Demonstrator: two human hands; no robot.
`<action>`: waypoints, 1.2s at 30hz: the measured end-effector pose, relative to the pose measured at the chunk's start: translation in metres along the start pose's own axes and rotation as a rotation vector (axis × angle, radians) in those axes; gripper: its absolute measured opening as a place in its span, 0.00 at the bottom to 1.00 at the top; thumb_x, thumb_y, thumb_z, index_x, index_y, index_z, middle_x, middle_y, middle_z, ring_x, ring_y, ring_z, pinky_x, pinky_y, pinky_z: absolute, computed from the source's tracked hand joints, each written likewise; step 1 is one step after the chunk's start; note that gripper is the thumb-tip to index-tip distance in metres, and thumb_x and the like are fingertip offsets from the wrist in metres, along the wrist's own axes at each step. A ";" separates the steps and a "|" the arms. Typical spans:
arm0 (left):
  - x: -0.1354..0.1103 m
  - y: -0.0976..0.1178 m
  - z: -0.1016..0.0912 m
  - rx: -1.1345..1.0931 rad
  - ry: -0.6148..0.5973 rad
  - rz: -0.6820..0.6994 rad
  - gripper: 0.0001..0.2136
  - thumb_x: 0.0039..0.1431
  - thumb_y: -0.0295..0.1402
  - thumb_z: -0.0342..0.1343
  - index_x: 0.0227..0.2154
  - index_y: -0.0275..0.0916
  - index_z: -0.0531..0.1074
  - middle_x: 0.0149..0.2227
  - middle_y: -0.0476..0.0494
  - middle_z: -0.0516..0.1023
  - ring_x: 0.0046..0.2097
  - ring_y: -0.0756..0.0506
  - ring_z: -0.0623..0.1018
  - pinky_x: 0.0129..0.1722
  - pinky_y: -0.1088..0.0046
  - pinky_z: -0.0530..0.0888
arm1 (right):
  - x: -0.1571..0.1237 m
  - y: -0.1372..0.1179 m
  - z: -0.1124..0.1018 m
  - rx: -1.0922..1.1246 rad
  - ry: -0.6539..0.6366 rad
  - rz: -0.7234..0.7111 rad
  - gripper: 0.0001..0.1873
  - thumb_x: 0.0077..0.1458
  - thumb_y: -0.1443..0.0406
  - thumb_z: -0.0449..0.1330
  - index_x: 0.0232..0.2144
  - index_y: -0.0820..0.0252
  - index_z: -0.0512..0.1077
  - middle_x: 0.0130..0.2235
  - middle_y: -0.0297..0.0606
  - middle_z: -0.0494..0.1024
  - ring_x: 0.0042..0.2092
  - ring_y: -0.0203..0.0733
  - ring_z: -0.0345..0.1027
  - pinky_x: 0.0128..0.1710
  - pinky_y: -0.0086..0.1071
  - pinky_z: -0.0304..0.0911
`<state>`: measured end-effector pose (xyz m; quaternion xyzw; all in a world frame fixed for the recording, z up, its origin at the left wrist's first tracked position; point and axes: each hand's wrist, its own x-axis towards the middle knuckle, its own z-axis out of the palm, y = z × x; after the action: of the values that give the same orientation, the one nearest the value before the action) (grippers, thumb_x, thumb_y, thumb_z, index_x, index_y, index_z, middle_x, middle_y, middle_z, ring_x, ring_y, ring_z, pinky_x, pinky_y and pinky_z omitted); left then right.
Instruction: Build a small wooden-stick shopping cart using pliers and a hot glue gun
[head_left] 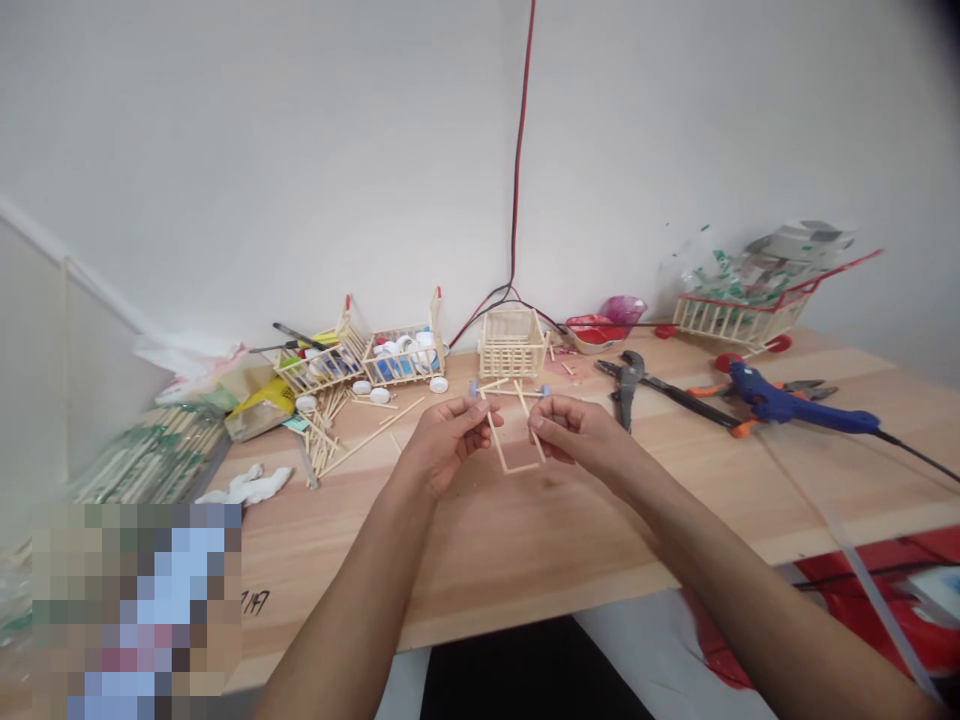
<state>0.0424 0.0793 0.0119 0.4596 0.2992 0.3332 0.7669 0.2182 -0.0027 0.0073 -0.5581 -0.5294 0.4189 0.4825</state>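
Observation:
Both of my hands hold a small open frame of thin wooden sticks (pixel 517 445) just above the wooden table (pixel 525 540). My left hand (pixel 446 440) pinches the frame's left upper side with fingers closed. My right hand (pixel 574 430) pinches its right upper side the same way. Small pale blue beads sit on a cross stick at the frame's top. A small stick basket (pixel 512 345) stands right behind the frame, near the wall.
Stick carts with bottle caps (pixel 397 355) and loose sticks (pixel 330 430) lie at back left. Grey pliers (pixel 628 385), a blue glue gun (pixel 795 405) and a red-handled stick cart (pixel 742 315) are at right. A red-black cable (pixel 517 200) hangs down the wall.

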 end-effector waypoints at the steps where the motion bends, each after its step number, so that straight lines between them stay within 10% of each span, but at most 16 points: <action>1: 0.000 0.000 0.000 -0.003 0.000 0.005 0.13 0.44 0.34 0.68 0.30 0.30 0.77 0.27 0.45 0.77 0.23 0.57 0.70 0.25 0.81 0.69 | 0.000 -0.001 0.000 -0.002 0.002 -0.002 0.19 0.49 0.50 0.61 0.27 0.59 0.66 0.21 0.30 0.66 0.22 0.31 0.56 0.21 0.27 0.48; 36: -0.006 0.007 0.004 -0.216 0.094 0.130 0.13 0.44 0.36 0.66 0.29 0.31 0.76 0.27 0.45 0.75 0.24 0.56 0.68 0.27 0.78 0.65 | 0.038 -0.012 -0.009 -0.084 -0.013 0.031 0.22 0.47 0.48 0.63 0.30 0.60 0.68 0.23 0.30 0.66 0.22 0.29 0.53 0.20 0.25 0.47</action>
<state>0.0400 0.0747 0.0205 0.3769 0.2666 0.4337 0.7738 0.2285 0.0337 0.0223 -0.5834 -0.5409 0.4074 0.4484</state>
